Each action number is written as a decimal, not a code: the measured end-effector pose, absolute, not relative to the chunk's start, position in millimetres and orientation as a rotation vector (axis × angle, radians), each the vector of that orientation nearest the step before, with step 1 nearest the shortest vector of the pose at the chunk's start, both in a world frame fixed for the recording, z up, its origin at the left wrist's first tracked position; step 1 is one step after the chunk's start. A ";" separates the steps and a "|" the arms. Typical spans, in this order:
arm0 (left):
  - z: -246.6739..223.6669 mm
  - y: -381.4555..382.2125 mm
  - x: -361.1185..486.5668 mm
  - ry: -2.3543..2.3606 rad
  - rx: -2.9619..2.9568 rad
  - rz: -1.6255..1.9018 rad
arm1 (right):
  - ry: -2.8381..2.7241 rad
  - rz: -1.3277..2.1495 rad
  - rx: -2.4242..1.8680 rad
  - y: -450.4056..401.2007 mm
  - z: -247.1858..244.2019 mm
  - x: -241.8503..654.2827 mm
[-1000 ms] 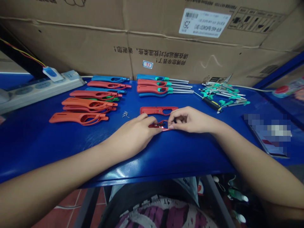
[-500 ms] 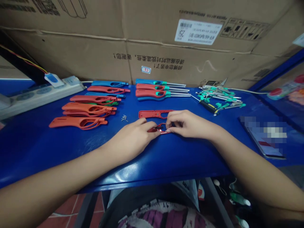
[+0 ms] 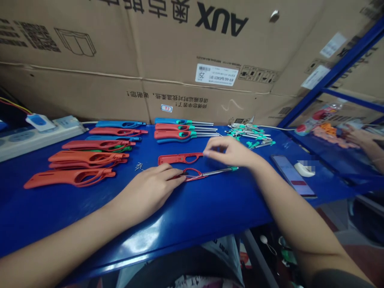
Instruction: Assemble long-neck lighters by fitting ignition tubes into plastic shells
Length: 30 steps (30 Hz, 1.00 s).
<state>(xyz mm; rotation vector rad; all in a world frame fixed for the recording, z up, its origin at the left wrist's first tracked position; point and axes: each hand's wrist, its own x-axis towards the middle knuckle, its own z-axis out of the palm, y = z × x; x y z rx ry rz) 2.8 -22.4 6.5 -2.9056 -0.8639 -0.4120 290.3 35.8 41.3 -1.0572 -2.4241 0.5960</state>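
Note:
My left hand (image 3: 154, 182) is closed around the grip end of a red lighter handle half (image 3: 195, 175), which lies on the blue table. A metal lighter tube (image 3: 216, 172) with a teal end extends rightward from this half. My right hand (image 3: 229, 151) is raised above the tube, its fingers loosely curled and apart, with nothing visible in them. Just behind lies a second red handle half (image 3: 177, 158), its inner side up. Several small screws (image 3: 138, 166) are scattered to its left.
Several orange, red and blue lighter handles (image 3: 72, 176) lie at left. Lighters with metal tubes (image 3: 186, 134) and a pile of tube parts (image 3: 249, 132) lie at the back, before a cardboard box (image 3: 168, 86). A power strip (image 3: 45, 134) is left; a phone (image 3: 292, 176) is right.
My right hand has lifted off the red handle half and moved back, uncovering the metal tube. My left hand stays on the handle. The camera view has turned right and up.

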 end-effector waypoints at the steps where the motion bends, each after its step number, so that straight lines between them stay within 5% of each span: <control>1: 5.9 -22.2 2.0 -0.838 -2.909 -0.440 | -2.353 0.326 -1.288 42.2 42.4 301.3; 3: 5.6 -22.4 0.7 -0.797 -2.927 -0.491 | -2.150 -0.075 -1.798 54.9 44.9 328.1; 5: 6.8 -23.4 0.0 -0.772 -2.946 -0.532 | -1.887 -0.094 -2.239 65.6 47.1 357.4; 13: 9.5 -26.5 2.4 -0.656 -3.019 -0.551 | -1.678 0.046 -2.595 84.7 37.7 411.7; 22: 9.4 -29.4 4.3 -0.640 -3.136 -0.389 | -1.722 0.033 -2.463 89.2 27.6 403.5; 27: 13.1 -30.0 5.9 -0.748 -3.057 -0.509 | -1.972 0.109 -2.087 75.6 40.4 377.9; 30: 12.5 -27.0 5.7 -0.906 -2.988 -0.604 | -2.264 0.449 -1.635 65.1 38.9 353.9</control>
